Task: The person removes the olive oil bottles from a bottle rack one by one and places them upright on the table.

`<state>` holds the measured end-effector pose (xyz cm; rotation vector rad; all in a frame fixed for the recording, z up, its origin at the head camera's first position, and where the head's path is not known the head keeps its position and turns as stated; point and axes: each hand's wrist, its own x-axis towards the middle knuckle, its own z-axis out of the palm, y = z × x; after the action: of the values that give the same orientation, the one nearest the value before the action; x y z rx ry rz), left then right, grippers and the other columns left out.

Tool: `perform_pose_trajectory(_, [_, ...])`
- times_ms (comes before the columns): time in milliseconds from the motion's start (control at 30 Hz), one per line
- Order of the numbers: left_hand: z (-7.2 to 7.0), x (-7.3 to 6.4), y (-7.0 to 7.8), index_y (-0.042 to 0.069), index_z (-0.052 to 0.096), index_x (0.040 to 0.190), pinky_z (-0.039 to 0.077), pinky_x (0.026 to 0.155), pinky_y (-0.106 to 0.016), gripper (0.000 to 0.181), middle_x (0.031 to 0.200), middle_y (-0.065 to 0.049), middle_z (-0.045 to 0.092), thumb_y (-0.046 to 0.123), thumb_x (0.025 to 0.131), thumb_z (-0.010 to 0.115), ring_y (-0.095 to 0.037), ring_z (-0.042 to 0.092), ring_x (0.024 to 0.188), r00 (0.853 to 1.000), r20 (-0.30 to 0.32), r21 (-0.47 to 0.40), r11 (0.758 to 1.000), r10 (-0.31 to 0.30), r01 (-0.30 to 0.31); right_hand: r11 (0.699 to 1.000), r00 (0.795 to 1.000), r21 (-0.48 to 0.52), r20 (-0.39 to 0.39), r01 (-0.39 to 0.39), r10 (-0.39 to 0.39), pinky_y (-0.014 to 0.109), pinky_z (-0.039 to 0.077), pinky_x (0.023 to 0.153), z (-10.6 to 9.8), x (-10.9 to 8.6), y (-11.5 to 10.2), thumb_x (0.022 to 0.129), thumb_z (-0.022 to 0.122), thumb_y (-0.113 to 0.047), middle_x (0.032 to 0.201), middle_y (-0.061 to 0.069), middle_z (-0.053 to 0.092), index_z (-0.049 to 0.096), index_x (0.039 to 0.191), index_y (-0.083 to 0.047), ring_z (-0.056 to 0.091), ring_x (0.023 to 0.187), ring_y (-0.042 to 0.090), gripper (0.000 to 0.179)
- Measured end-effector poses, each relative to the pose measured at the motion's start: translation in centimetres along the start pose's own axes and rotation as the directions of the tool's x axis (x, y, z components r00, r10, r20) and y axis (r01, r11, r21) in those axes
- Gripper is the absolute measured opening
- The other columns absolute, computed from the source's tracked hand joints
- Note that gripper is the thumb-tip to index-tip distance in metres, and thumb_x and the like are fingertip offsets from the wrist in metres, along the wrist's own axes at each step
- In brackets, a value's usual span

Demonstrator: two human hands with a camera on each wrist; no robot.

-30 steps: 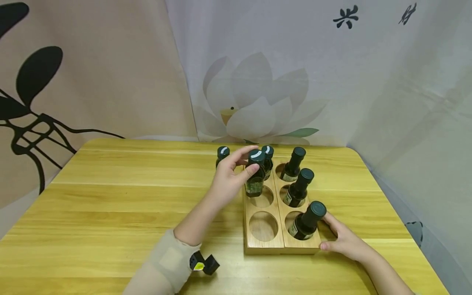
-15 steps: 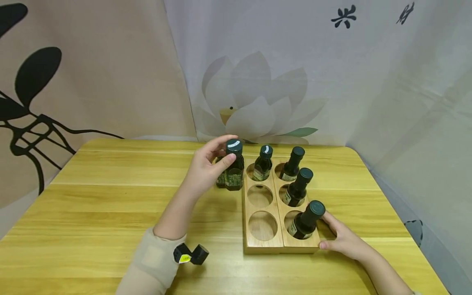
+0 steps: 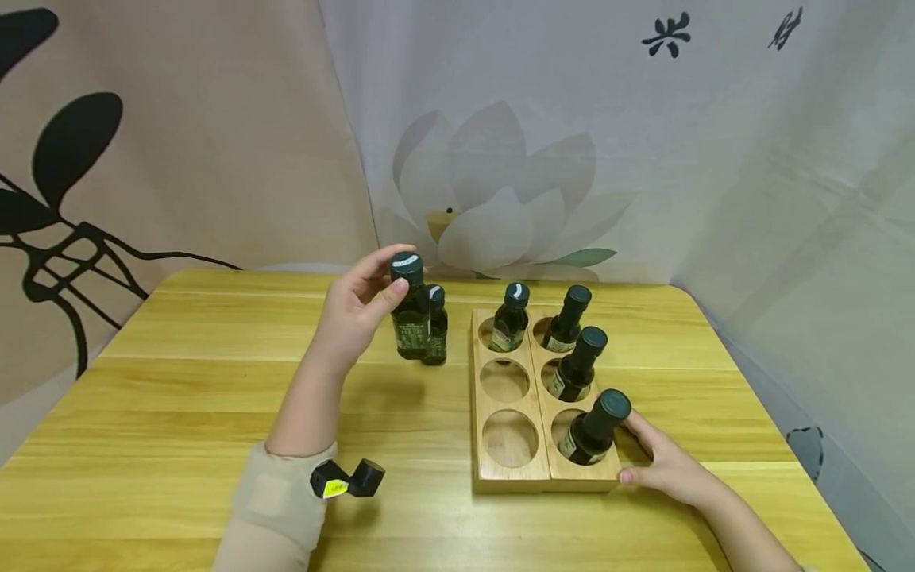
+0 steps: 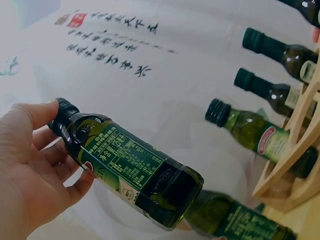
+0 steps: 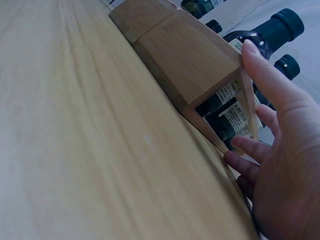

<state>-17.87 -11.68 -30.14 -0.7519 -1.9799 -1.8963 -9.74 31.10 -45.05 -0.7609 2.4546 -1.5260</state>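
Observation:
My left hand (image 3: 352,314) pinches a small green olive oil bottle (image 3: 411,327) near its dark cap, thumb on the near side. The bottle is upright above the table, and its printed label faces the camera in the left wrist view. Just behind it to the right stands a second olive oil bottle (image 3: 438,338), partly hidden. My right hand (image 3: 668,470) touches the right side of the wooden bottle rack (image 3: 511,482) near its front corner. In the right wrist view the thumb lies at the rack's upper corner, the other fingers lower at its open side.
One olive oil bottle (image 3: 509,327) sits in the back hole of the rack's left column; the two nearer holes show bare wood. Dark long-necked bottles (image 3: 596,429) fill the right column. A printed cloth (image 3: 493,159) hangs behind the yellow wooden table (image 3: 179,421).
The left hand has carried its bottle leftward from above the rack's left column, past the second bottle, which has come back into view. My right hand and the rack stay put.

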Motion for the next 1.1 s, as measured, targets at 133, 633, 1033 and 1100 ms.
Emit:
perform_pose_trajectory(133, [-1.0,0.1,-0.3,-0.004,0.055,0.128,0.053,0.083,-0.029,0.034,0.113,-0.015,0.064,-0.003,0.095,0.056,-0.025,0.061,0.101,1.000,-0.010,-0.032,0.999,-0.025,0.024,1.000,1.000,0.011,-0.001,0.004,-0.004,0.008,0.019,0.100,0.0,0.0,0.1,0.086,0.073,-0.029,0.145,0.034,0.028,0.026,0.151,-0.005,0.024,0.131,-0.006,0.085])
perform_pose_trajectory(633, [-3.6,-0.2,-2.7,-0.004,0.053,0.131,0.051,0.086,-0.025,0.036,0.117,-0.015,0.062,0.004,0.097,0.056,-0.019,0.060,0.103,0.993,0.007,0.036,0.993,-0.116,0.116,0.996,0.998,0.071,0.018,0.055,-0.057,0.009,0.018,0.103,0.1,0.2,0.3,0.086,0.073,-0.024,0.148,-0.017,0.032,0.025,0.152,-0.011,0.024,0.135,-0.002,0.083])
perform_pose_trajectory(1033, [-3.9,-0.5,-5.1,-0.002,0.052,0.134,0.050,0.085,-0.023,0.039,0.126,-0.020,0.057,0.001,0.095,0.057,-0.023,0.059,0.103,0.972,0.085,0.180,0.963,-0.217,0.200,0.996,0.998,0.072,0.029,0.055,-0.057,0.011,0.018,0.104,0.0,0.2,0.5,0.086,0.073,-0.026,0.152,-0.003,0.032,0.023,0.153,-0.014,0.023,0.137,0.003,0.085])
perform_pose_trajectory(1100, [-4.0,-0.6,-5.4,0.000,0.052,0.134,0.051,0.084,-0.024,0.039,0.124,-0.019,0.058,0.002,0.095,0.057,-0.023,0.060,0.102,0.969,0.089,0.192,0.959,-0.231,0.211,0.996,0.998,0.075,0.030,0.054,-0.056,0.011,0.018,0.104,0.0,0.2,0.6,0.086,0.073,-0.026,0.152,-0.003,0.032,0.023,0.153,-0.014,0.023,0.137,0.003,0.085])
